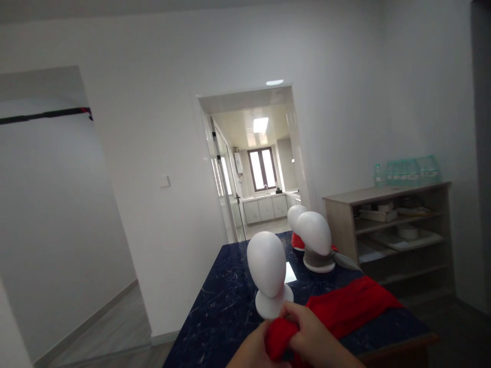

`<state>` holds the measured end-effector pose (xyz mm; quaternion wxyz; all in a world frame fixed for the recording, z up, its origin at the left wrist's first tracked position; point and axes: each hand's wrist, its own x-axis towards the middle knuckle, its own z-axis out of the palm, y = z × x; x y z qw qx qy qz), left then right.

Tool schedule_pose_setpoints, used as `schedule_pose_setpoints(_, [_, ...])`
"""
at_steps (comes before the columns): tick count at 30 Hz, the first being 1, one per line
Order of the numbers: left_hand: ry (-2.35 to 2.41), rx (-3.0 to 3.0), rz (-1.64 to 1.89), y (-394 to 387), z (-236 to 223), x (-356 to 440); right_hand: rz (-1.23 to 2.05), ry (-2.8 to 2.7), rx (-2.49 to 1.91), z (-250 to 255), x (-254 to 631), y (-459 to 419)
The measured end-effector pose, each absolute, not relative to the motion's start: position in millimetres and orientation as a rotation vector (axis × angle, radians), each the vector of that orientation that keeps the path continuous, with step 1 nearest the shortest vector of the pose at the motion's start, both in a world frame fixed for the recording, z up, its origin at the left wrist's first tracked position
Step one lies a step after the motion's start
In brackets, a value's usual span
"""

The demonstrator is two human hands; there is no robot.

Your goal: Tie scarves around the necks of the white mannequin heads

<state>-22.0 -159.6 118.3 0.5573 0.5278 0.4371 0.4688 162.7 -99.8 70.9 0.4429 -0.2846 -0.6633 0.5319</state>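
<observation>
At the bottom of the head view, my left hand (251, 349) and my right hand (307, 332) are closed around a bunched red cloth (281, 337). Just beyond them, a white mannequin head (266, 264) stands upright on its round base, its neck bare. A length of red fabric (355, 306) lies spread on the table to the right; my right hand hides whether it joins the bunched part. Farther back, a second mannequin head (314, 233) has a grey scarf (318, 261) around its neck. Partly behind it is a third head (295, 217) with red cloth (297, 242) at its neck.
The dark blue marbled table (218, 291) reaches away toward a doorway with a kitchen beyond. At the right wall stands an open wooden shelf unit (339, 225) holding trays and boxes, with several bottles (412, 172) on top. White walls enclose the left side.
</observation>
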Motion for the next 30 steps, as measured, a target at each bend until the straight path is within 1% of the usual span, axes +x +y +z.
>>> schedule_pose_setpoints(3, [1.149,1.646,0.827,-166,134,-21,1.339,-1.681,-0.678,74,168,-104])
schedule_pose_setpoints(5, [1.101,1.667,0.749,-166,141,-22,1.419,-1.702,-0.645,79,175,-108])
schedule_pose_setpoints(7, [1.041,1.571,0.746,-165,148,-23,1.528,-1.753,-0.593,85,180,-112])
schedule_pose_setpoints(9, [0.998,1.439,0.793,-164,156,-22,1.618,-1.851,-0.527,92,180,-118])
schedule_pose_setpoints(12, [0.829,1.297,0.925,-163,178,-15,1.609,-1.935,-0.469,100,171,-123])
schedule_pose_setpoints(14, [0.711,1.245,1.011,-161,198,-12,1.55,-1.926,-0.479,103,168,-121])
schedule_pose_setpoints(17, [0.59,1.222,1.105,-148,231,-15,1.627,-1.834,-0.528,111,184,-104])
schedule_pose_setpoints(20, [0.446,1.182,1.226,-125,265,-28,1.671,-1.732,-0.53,132,226,-71])
schedule_pose_setpoints(24, [0.339,1.094,1.321,-89,314,-59,1.65,-1.86,-0.607,175,299,-22])
schedule_pose_setpoints(26, [0.317,1.071,1.336,-73,334,-78,1.652,-1.833,-0.644,193,334,-2])
schedule_pose_setpoints(28, [0.297,1.033,1.391,-56,346,-95,1.671,-1.754,-0.658,205,363,13])
schedule_pose_setpoints(30, [0.287,0.985,1.474,-37,348,-105,1.711,-1.63,-0.659,211,381,26])
